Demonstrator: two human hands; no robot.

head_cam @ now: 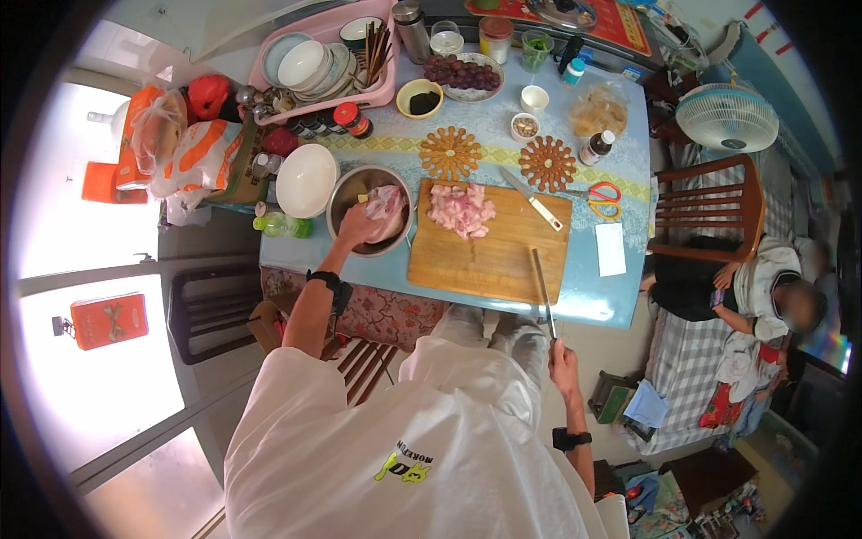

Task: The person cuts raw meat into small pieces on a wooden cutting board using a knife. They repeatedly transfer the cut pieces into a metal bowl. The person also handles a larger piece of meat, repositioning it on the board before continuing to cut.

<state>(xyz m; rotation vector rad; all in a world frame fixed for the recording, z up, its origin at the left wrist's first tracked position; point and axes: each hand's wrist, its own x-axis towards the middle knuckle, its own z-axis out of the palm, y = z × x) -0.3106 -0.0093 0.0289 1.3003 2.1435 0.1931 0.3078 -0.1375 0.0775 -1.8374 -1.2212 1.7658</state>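
Note:
My left hand (358, 224) reaches into a stainless steel bowl (333, 209) and grips a large piece of raw meat (389, 202); its fingertips are partly hidden. In my right hand (564, 369) is the dark handle of a long-bladed knife (544, 290), seen nearly edge-on. Its blade extends over the near right edge of a wooden cutting board (498, 263). Cut pieces of raw meat (461, 210) lie heaped on the board's far left part. A white-handled knife (533, 201) rests across the board's far right edge.
Left of the steel bowl is a white bowl (306, 180). Scissors (603, 201) and white paper (610, 249) lie right of the board. Two wooden trivets (450, 153), grapes (465, 73) and a pink dish basin (269, 114) stand beyond. Another person (747, 290) sits at right.

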